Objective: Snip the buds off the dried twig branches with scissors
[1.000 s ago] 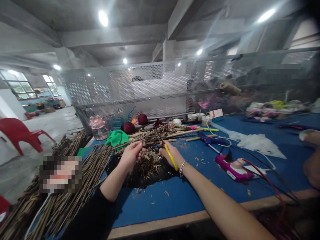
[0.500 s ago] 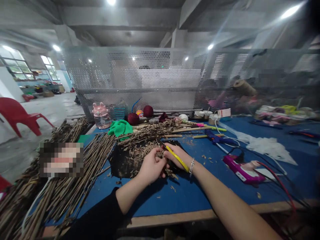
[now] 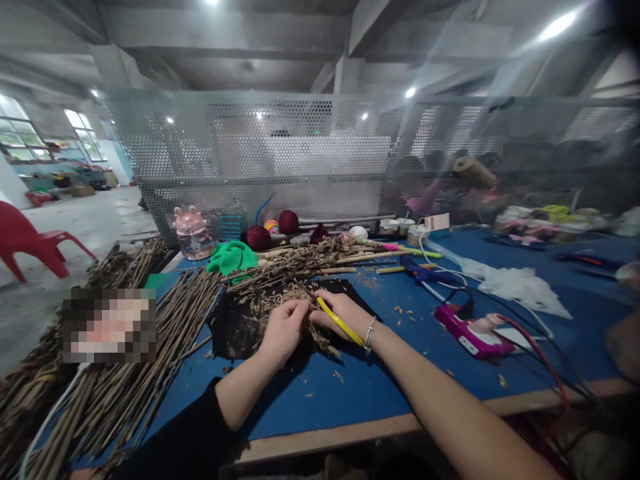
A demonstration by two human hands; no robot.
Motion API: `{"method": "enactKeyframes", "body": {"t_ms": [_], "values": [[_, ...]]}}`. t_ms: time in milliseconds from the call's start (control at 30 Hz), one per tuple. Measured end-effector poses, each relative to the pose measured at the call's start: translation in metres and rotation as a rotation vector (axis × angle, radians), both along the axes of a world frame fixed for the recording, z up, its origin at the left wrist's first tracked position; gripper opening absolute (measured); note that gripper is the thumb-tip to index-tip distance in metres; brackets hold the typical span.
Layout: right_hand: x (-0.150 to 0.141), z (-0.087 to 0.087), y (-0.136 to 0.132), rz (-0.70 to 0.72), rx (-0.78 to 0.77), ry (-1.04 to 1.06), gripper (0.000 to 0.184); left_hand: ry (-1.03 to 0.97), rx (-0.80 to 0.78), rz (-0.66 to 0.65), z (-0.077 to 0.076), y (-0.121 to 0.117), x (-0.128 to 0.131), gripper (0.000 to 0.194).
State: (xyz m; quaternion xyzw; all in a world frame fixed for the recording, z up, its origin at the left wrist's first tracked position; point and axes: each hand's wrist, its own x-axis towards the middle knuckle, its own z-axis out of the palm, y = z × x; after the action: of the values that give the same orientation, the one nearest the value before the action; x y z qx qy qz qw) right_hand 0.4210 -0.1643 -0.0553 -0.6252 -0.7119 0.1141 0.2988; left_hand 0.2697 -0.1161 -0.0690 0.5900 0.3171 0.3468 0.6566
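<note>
Where the blue table (image 3: pixel 310 417) fills the space before you, long dry stems (image 3: pixel 165 340) lie along its left side, beyond your left forearm. Nearer the middle, a dark cloth (image 3: pixel 233 337) carries a loose heap of dried plant bits (image 3: pixel 264 308), some spilling off its front edge. Over that heap your left hand (image 3: pixel 283 330) and right hand (image 3: pixel 345 310) meet fingertip to fingertip; a second ago they were apart, so both now appear busy at one spot. Your left fingers are pinched together, though what they grip, if anything, you cannot tell from here. Your right hand is closed around the yellow-handled tool (image 3: pixel 341 324), its dark tip pointing away from you. Smallest is the bracelet (image 3: pixel 370 333) on your right wrist.
</note>
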Motion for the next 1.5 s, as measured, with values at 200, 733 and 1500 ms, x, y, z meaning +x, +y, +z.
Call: {"method": "enactKeyframes", "body": {"t_ms": [200,733,1500], "values": [[-0.003,0.000,0.000,-0.024,-0.015,-0.051,0.041,-0.044,-0.069,-0.009,-0.001,0.003,-0.001,0.032],[-0.011,-0.001,-0.001,0.027,-0.006,0.054,0.052,-0.082,0.017,0.012,0.001,0.004,-0.004,0.033],[-0.017,-0.004,-0.003,0.098,0.055,0.150,0.046,-0.133,0.021,0.034,0.004,-0.001,-0.004,0.033]]}}
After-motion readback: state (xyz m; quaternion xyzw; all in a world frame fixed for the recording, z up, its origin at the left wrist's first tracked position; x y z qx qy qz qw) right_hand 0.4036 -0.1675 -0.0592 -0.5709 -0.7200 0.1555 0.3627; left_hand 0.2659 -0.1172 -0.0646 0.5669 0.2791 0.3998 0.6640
